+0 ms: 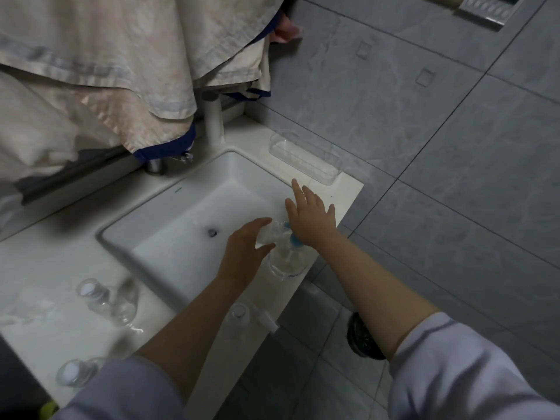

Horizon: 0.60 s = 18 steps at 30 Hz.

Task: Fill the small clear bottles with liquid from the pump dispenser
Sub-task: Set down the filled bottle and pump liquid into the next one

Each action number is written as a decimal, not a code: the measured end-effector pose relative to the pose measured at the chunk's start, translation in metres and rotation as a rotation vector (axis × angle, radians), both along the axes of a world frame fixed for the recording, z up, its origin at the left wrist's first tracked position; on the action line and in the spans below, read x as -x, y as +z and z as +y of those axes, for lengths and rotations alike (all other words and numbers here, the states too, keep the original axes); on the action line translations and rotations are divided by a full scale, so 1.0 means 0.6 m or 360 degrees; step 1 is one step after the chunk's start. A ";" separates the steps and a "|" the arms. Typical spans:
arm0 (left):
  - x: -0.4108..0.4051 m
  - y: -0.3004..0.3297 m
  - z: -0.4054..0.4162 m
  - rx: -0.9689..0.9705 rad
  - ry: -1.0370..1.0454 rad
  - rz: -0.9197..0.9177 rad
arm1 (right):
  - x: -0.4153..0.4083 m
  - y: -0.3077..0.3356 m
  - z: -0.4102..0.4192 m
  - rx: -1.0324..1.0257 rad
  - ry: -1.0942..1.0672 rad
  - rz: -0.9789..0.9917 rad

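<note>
Left hand grips small clear bottle; right hand, fingers spread, presses pump dispenser at sink's 4 o'clock.

I am looking into a home bathroom. A white rectangular ceramic sink is sunk into the white bench just left of my fingers. Grey stone-look wall tiles stand beyond them, and beige towels hang above the grey tap.
</note>
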State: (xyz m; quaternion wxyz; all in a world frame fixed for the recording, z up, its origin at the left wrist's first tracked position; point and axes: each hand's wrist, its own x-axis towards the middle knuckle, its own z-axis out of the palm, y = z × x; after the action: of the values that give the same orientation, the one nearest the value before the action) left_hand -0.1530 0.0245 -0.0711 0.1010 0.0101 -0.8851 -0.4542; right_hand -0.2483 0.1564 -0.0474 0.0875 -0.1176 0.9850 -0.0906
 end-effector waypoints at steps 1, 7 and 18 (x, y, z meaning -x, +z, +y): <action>-0.001 -0.001 0.000 0.0000 0.0011 0.0023 | -0.002 -0.003 -0.001 0.0011 -0.0015 -0.0023; -0.005 0.000 0.006 -0.0013 0.0003 0.0018 | 0.000 0.002 -0.002 -0.0069 0.0018 -0.0047; -0.006 0.000 0.006 -0.0014 0.0026 0.0034 | -0.006 -0.007 -0.002 -0.0014 -0.0027 -0.0017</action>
State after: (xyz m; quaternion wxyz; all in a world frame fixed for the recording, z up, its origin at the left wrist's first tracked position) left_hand -0.1497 0.0281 -0.0708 0.1142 0.0131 -0.8819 -0.4573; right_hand -0.2449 0.1553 -0.0513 0.0924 -0.1083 0.9859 -0.0876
